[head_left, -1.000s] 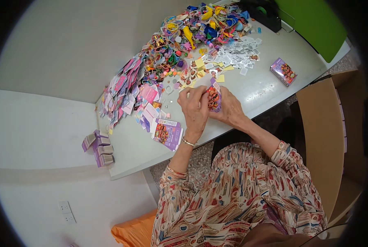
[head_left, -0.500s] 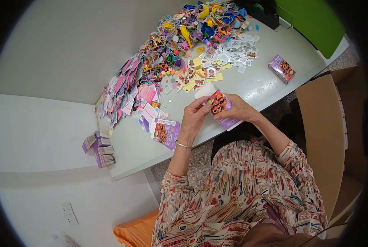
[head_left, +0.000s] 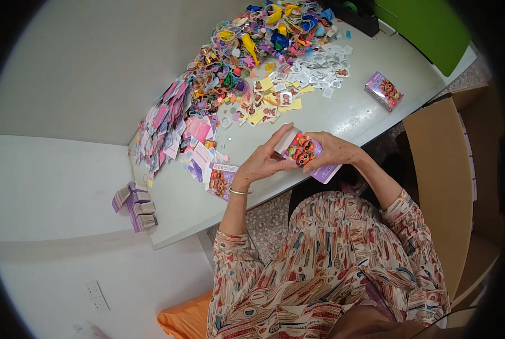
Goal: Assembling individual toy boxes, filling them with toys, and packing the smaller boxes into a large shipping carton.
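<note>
purple box (head_left: 302,150) (cartoon-fronted) between fingers (head_left: 279,135)

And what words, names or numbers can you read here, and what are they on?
None I can quote:
Held purple box: lettering too small to read.
Flat purple carton: print too small.
Purple box on the right: print too small and blurred.
Pink cards: too small to tell.

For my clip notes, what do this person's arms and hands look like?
Both hands are gloveless. The left hand has a thin, silvery bangle at its wrist; the right hand shows none. Loose, cream-based printed sleeves with red, blue and brown shapes stop short of the wrists.
</note>
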A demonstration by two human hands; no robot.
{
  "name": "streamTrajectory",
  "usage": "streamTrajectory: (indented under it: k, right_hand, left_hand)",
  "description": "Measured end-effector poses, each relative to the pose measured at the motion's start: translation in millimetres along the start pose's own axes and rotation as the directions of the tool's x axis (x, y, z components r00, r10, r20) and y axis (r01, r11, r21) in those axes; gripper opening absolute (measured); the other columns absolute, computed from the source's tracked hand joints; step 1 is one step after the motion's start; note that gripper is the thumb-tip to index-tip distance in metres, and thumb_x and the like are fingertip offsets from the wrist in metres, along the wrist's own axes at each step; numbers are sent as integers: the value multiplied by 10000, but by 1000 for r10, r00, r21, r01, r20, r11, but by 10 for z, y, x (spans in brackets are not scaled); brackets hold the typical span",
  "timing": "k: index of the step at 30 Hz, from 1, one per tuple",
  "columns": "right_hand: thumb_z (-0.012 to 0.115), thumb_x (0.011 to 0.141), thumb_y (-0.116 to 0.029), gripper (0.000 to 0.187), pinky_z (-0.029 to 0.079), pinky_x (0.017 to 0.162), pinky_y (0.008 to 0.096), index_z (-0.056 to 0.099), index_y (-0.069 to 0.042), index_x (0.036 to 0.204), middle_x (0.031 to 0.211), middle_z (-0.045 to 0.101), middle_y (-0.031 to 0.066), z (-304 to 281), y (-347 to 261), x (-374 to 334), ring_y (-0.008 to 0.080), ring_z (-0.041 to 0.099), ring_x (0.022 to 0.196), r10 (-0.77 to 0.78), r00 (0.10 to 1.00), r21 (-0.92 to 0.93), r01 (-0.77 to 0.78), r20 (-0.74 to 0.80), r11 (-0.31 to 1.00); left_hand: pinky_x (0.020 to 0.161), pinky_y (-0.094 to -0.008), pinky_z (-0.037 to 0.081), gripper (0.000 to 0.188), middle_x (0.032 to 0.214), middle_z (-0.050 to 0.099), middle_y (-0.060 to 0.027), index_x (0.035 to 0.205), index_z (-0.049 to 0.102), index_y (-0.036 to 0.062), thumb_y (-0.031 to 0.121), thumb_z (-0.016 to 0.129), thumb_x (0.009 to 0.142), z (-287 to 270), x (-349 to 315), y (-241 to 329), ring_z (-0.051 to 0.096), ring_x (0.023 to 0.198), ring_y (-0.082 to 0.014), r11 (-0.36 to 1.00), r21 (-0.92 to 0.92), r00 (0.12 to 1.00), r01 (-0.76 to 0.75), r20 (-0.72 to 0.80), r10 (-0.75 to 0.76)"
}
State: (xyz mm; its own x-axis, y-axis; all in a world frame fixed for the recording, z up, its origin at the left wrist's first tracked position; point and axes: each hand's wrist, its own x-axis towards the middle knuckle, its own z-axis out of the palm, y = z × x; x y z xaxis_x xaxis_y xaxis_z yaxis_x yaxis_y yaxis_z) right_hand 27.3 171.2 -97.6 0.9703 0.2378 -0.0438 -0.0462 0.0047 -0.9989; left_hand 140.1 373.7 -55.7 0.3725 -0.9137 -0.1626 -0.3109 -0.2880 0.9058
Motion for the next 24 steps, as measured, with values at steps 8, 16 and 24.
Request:
streamTrajectory:
  k: [8,16,24]
  right_hand:
    - [830,650,-210,511,507,727,269,588,-22,1059,911,663,51,-15,68,-10,115,607,783,30,1000,-10,-30,-9,999]
    - [831,672,-163,503,487,788,256,588,-17,1088,932,658,26,-46,86,3,86,579,844,117,991,6,-117,-71,993]
    - [841,662,-184,535,487,794,259,587,-29,1106,948,656,28,-22,130,4,95,583,847,53,998,-35,-54,-34,998]
  left_hand:
    - [829,-347,518,711,1273,540,-185,1428,357,101,201,716,822,168,-54,-138,621,999,-244,993,86,996,86,-28,-84]
    - [947,-332,452,570,1266,542,-210,1401,387,13,117,617,890,476,-35,154,522,1189,-294,922,360,915,-142,-308,261]
    - [835,-283,504,304,1068,657,-83,1177,608,-30,87,621,897,351,12,61,611,973,-129,824,-560,868,90,-362,-341]
